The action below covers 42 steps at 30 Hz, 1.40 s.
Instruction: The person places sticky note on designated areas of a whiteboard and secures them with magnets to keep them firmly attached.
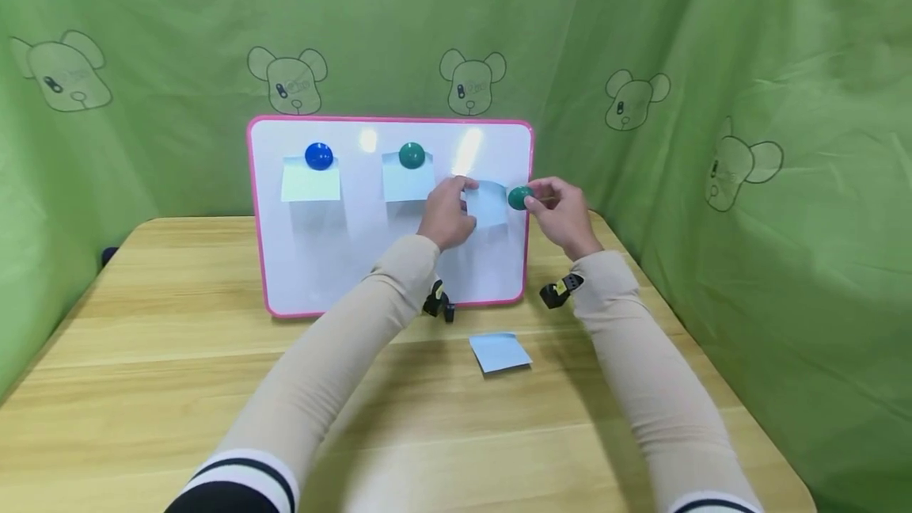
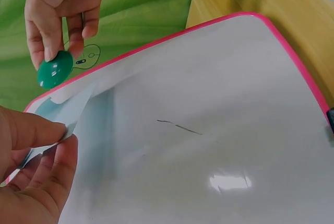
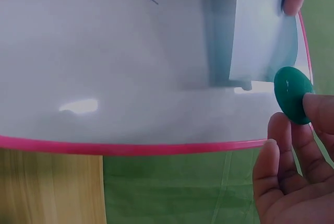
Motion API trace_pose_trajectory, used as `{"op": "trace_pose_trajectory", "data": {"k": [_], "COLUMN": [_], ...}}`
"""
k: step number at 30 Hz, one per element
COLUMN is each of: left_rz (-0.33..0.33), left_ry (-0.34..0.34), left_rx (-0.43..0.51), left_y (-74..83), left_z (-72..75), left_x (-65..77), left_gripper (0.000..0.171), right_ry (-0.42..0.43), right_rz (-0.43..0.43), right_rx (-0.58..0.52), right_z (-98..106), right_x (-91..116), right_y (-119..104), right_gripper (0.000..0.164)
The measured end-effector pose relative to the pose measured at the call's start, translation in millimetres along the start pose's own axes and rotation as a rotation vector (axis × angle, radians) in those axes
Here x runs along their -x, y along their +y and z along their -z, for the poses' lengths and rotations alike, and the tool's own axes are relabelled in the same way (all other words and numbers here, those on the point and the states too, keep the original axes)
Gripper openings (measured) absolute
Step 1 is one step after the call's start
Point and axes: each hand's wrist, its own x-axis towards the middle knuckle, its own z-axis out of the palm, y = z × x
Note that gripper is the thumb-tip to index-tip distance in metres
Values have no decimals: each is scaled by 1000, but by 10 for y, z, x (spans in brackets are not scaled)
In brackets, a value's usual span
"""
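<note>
A blue sticky note [image 1: 488, 204] is pinched at its left edge by my left hand [image 1: 449, 212], in front of the right part of a pink-framed whiteboard [image 1: 385, 260]. In the left wrist view the note [image 2: 75, 110] stands at a slant to the board. My right hand [image 1: 563, 216] grips a round green magnet [image 1: 519, 197] between thumb and fingers, beside the note at the board's right edge. The right wrist view shows the magnet [image 3: 292, 94] near the note's corner. Further left, a green magnet [image 1: 412, 155] and a blue magnet [image 1: 318, 156] each hold a note on the board.
Another blue sticky note [image 1: 500, 352] lies on the wooden table [image 1: 178, 339] in front of the board. Green curtains [image 1: 399, 14] with bear drawings hang behind and at both sides. Small dark strokes [image 2: 179, 127] mark the board's surface.
</note>
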Motion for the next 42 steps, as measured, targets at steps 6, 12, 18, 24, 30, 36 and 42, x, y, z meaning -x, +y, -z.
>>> {"op": "trace_pose_trajectory", "data": {"k": [6,12,18,24,30,36,42], "left_rz": [-4,7,-6,-4,4,25,40], "left_ry": [3,-4,10,40,57,65,74], "left_rx": [-13,-32,-55,-62,-50,-48,-50], "left_y": [7,6,42,78,101,126,132], "left_z": [2,-8,-13,11,21,25,29], "left_x": [-49,-83,-102,-123,-152,-186,-217], "left_gripper": [60,61,60,57,60,61,61], "right_ry": [19,39,39,56,81,114,156], "right_rz": [27,37,31,44,9,10,5], "right_rx": [-32,-67,-63,-50,-64,-60,-54], "right_z": [-71,-121,-170,-230,-294,-336,-378], "right_x": [-75,-117,-152,-199,-245,-290,-330], "right_y": [-78,-122,-175,-232,-271,-316,-357], "right_gripper": [25,25,25,24,23,23,25]}}
